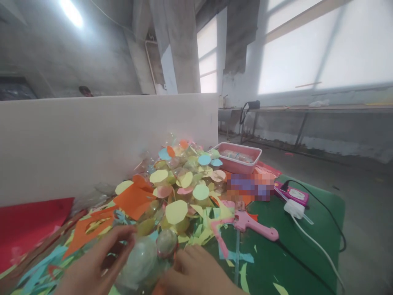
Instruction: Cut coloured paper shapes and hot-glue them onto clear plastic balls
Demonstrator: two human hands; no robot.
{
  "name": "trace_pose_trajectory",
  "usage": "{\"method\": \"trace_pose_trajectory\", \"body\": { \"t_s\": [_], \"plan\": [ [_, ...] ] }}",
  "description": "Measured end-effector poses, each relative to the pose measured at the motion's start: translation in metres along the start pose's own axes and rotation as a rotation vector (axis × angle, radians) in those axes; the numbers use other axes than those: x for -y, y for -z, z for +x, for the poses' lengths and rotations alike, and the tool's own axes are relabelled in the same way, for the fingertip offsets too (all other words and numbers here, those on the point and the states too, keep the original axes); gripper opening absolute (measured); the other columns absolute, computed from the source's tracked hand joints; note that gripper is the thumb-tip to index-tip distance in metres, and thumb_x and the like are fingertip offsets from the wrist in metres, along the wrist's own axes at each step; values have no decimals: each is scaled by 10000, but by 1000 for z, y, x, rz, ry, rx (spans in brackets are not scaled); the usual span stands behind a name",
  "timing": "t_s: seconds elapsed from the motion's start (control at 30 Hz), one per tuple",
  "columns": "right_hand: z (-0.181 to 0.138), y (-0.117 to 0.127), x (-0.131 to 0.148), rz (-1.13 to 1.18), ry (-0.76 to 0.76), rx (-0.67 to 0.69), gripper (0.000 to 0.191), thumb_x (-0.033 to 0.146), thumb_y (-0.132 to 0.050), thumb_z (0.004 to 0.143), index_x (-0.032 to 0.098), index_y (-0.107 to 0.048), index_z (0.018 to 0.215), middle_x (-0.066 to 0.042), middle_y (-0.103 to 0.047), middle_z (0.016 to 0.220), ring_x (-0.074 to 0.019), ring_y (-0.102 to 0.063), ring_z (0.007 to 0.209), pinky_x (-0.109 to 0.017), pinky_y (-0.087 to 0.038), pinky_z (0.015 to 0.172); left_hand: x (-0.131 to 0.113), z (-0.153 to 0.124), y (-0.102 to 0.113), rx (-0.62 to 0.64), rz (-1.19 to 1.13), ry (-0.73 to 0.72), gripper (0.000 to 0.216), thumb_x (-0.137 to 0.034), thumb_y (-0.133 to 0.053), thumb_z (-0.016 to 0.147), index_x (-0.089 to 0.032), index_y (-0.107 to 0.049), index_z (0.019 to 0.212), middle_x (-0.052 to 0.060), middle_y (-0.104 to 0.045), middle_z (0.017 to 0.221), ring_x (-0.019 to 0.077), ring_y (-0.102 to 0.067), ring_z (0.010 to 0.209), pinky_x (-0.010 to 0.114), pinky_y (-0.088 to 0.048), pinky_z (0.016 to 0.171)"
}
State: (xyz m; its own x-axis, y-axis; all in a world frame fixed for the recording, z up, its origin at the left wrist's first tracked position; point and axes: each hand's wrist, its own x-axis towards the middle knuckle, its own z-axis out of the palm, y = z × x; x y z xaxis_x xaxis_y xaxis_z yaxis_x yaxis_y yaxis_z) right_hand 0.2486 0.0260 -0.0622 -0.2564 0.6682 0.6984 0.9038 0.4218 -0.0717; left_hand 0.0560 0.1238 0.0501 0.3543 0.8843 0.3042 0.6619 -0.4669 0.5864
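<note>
Low in the head view, my left hand [104, 256] is curled with thumb and fingertips drawn together, beside a clear rounded plastic piece [141, 258]. Whatever the fingers pinch is too blurred to make out. Just right of it sits a smaller clear round piece [166, 243] with a reddish rim. My right hand [196, 270] is closed at that rim's lower right, its fingertips turned inward and hidden. Behind both hands rises a heap of clear plastic pieces with pale paper discs on them, such as a yellow disc [176, 212].
A pink glue gun [245, 221] lies on the green tabletop [322, 205], its cord running right. Behind are a pink power strip [293, 194], a white plug [294, 208] and a pink basin [236, 164]. Paper scraps [43, 262] lie at left; a white panel [107, 135] stands behind.
</note>
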Motion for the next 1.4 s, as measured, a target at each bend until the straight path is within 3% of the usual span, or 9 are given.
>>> {"method": "trace_pose_trajectory", "body": {
  "t_s": [0.1, 0.23, 0.37, 0.5, 0.7, 0.83, 1.13, 1.3, 1.4],
  "plan": [
    [2, 11, -3, 70, -58, 103, 358, 607, -653, 782, 281, -622, 929, 12, -554, 753, -165, -523, 675, -268, -396, 613, -11, 1, -5, 178, -12, 21, 379, -636, -546, 727, -295, -647, 858, 14, -749, 800, 239, -712, 711, 295, -568, 634],
    [8, 33, 3, 223, -179, 77, 368, 510, -745, 643, 258, -668, 899, 1, -581, 744, -167, -536, 675, -265, -411, 638, -25, -3, -5, 238, -1, 46, 359, -611, -484, 741, -282, -607, 815, 21, -731, 734, 232, -677, 629, 301, -542, 591],
    [14, 50, 10, 379, -377, 98, 179, 414, -662, 775, 243, -709, 805, -13, -629, 743, -151, -576, 671, -235, -385, 609, -32, -9, -1, 216, 14, 36, 322, -574, -475, 745, -296, -601, 847, 11, -694, 666, 229, -646, 555, 304, -521, 539],
    [16, 54, 4, 414, -513, 278, 263, 386, -602, 870, 223, -702, 689, 4, -623, 641, -120, -527, 594, -227, -306, 552, -39, -13, -3, 215, 11, 75, 379, -623, -440, 765, -292, -576, 890, -13, -650, 594, 215, -599, 444, 314, -496, 493],
    [24, 60, -5, 415, -712, 422, 437, 374, -516, 924, 179, -547, 535, 28, -428, 507, -102, -324, 498, -253, -193, 497, -34, -17, -17, 349, -203, 173, 491, -730, -437, 782, -276, -528, 942, -38, -628, 649, 203, -614, 496, 321, -519, 547],
    [29, 65, -9, 481, -807, 409, 445, 379, -468, 942, 185, -485, 542, 39, -367, 502, -101, -307, 487, -254, -181, 478, -29, -22, -26, 409, -341, 198, 506, -726, -503, 769, -273, -546, 989, -13, -673, 785, 200, -630, 580, 311, -519, 549],
    [30, 65, -19, 500, -879, 339, 452, 405, -423, 954, 192, -423, 555, 41, -354, 502, -108, -288, 497, -264, -208, 490, -52, -30, -31, 520, -517, 255, 417, -614, -623, 741, -250, -621, 943, 1, -710, 768, 200, -643, 647, 278, -500, 586],
    [30, 68, -21, 556, -889, 322, 447, 409, -410, 955, 202, -356, 563, 54, -290, 504, -102, -251, 477, -266, -195, 472, -54, -29, -32, 436, -454, 203, 370, -598, -621, 747, -251, -648, 873, -23, -673, 682, 174, -606, 599, 242, -477, 556],
    [31, 72, -21, 609, -899, 287, 442, 402, -417, 957, 205, -359, 566, 57, -310, 495, -99, -273, 467, -257, -209, 467, -46, -25, -31, 391, -355, 170, 406, -630, -620, 717, -262, -679, 878, -12, -697, 750, 190, -623, 656, 244, -485, 557]
  ]
}}
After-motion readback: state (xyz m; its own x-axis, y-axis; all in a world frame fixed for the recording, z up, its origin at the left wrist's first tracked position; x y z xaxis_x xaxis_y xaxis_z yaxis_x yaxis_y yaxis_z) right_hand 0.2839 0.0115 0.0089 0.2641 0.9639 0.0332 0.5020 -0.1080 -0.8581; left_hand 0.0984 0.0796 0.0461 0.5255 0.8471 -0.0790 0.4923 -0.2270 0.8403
